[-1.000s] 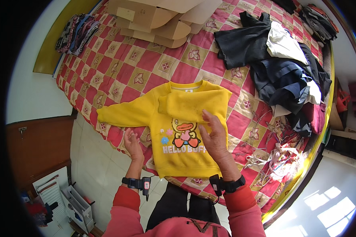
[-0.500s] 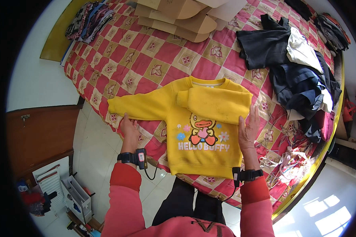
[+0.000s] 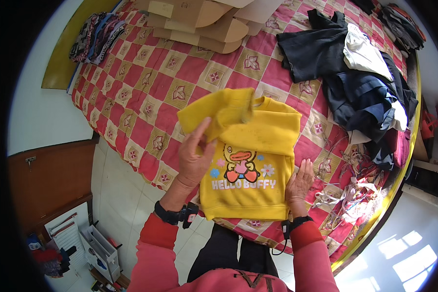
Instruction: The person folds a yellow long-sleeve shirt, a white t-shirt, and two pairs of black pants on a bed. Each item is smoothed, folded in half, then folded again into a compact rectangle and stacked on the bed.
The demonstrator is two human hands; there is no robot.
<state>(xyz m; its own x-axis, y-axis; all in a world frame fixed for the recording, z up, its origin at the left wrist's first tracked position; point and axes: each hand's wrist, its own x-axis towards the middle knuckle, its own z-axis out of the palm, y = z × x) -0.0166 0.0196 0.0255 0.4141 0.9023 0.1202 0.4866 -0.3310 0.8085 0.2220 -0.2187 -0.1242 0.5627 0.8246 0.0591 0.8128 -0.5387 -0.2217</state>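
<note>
A yellow sweatshirt (image 3: 248,204) with a cartoon duck print lies front up on the bed, hem toward me. Its right-side sleeve (image 3: 272,126) is folded flat across the chest. The left-side sleeve (image 3: 214,109) is bent inward over the upper body, its cuff end slightly blurred near the collar. My left hand (image 3: 195,158) is at the folded edge of that sleeve, fingers apart and touching the cloth. Along the sweatshirt's right edge, my right hand (image 3: 301,182) rests flat with fingers stretched out, partly on the bedcover.
A red and tan checked bedcover (image 3: 155,97) spreads under everything. Flattened cardboard (image 3: 199,29) lies at the far side. Dark and white clothes (image 3: 355,73) are heaped at the right, above tangled hangers (image 3: 350,194). Folded clothes (image 3: 97,36) sit at the far left corner.
The left-side sleeve, stretched out to the left before, has swung inward over the chest with my left hand. My right hand has slid down the right edge toward me.
</note>
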